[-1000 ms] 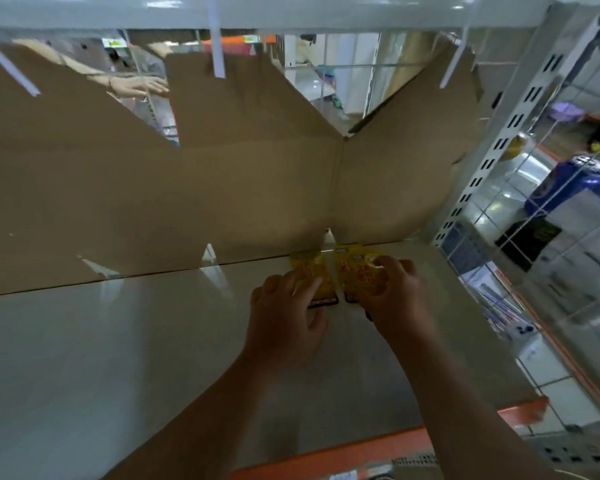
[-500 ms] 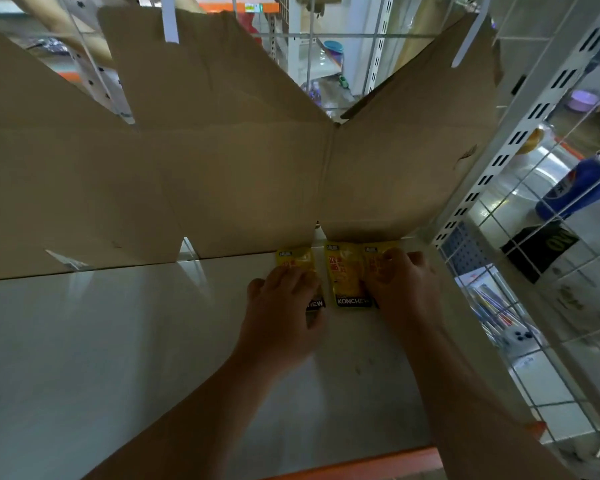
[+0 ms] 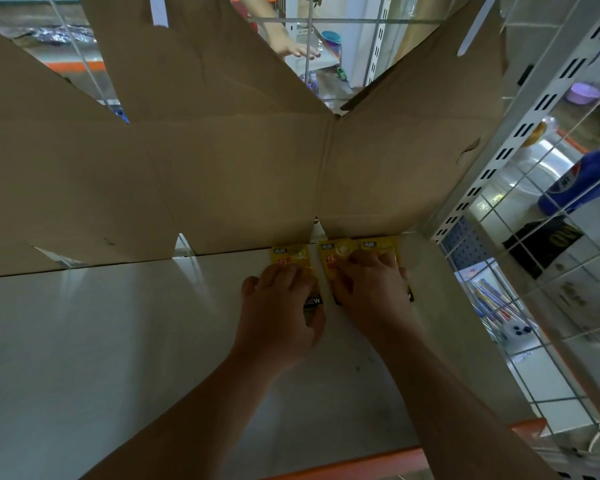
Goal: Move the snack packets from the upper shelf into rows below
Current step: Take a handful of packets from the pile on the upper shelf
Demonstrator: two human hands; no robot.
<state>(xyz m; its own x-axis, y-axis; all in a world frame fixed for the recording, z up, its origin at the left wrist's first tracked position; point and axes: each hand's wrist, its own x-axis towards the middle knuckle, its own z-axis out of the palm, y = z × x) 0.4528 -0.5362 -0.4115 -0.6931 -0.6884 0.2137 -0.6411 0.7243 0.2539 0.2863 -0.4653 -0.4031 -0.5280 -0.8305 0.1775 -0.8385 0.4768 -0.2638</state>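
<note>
Cardboard sheet (image 3: pixel 222 168), unfolded, stands along the far side of the white shelf (image 3: pixel 101 341); a wire grid (image 3: pixel 551 306) closes the right. Left hand (image 3: pixel 281 310) lies palm-down on the leftmost yellow packet (image 3: pixel 291 254), fingers slightly bent and pressing on it, thumb apparently by its near edge, though the light is dim. Right hand (image 3: pixel 371 292) lies flat, fingers spread, over the middle packet (image 3: pixel 336 252) and right packet (image 3: pixel 378 244). The three packets lie side by side at the far right of the shelf, against the cardboard.
</note>
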